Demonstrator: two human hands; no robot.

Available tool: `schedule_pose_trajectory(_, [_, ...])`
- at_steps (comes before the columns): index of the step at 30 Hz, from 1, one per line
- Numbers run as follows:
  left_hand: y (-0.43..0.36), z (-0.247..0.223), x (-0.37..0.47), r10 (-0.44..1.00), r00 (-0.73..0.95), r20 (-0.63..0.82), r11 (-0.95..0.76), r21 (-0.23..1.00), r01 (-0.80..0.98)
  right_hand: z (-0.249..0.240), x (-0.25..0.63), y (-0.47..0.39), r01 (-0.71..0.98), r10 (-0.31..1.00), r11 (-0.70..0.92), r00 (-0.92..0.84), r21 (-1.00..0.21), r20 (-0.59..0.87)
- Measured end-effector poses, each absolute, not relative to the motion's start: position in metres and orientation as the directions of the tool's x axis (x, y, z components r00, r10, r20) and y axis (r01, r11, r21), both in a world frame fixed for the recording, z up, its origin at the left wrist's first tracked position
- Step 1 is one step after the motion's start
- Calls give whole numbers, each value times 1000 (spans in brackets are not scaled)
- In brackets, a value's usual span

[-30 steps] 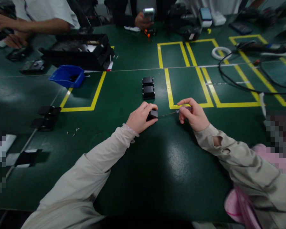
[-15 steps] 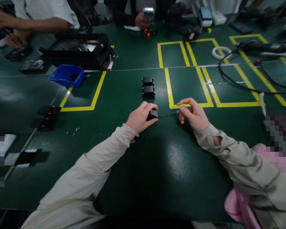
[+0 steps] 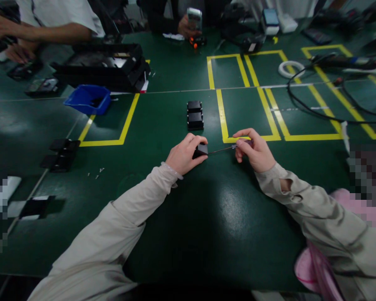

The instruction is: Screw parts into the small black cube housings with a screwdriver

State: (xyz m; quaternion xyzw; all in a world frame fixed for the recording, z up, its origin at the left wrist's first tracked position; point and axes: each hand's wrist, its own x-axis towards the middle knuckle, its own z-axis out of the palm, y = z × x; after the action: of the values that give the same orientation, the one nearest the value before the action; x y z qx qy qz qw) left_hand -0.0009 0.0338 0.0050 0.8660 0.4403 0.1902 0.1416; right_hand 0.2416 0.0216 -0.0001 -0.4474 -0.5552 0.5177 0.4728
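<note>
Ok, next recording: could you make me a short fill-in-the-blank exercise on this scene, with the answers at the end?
1. The left hand holds a small block coloured ____.
2. The right hand holds a thin-shafted tool whose tip points toward the person's ____ hand.
3. The open bin beyond the hands is coloured ____.
4. The white ring lies on the ____ side of the picture.

Missing words: black; left; blue; right.

Dark green, glossy table [image 3: 200, 238] marked with yellow tape rectangles [image 3: 222, 113]
On it lie an open blue plastic bin [image 3: 104, 105], a short row of black rectangular blocks [image 3: 195, 119], small silvery screws [image 3: 100, 170], a white ring [image 3: 281, 70], a looping black cable [image 3: 316, 113] and a long black tray [image 3: 94, 76].
</note>
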Motion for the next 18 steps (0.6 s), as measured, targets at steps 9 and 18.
schedule_pose_trajectory(9, [34,5,-1,816,539,210,-574,417,705,2,240,22,0,987,50,-150,-999,49])
schedule_pose_trajectory(18, [34,5,-1,816,541,205,-573,415,707,0,240,22,-14,989,33,-142,-999,34])
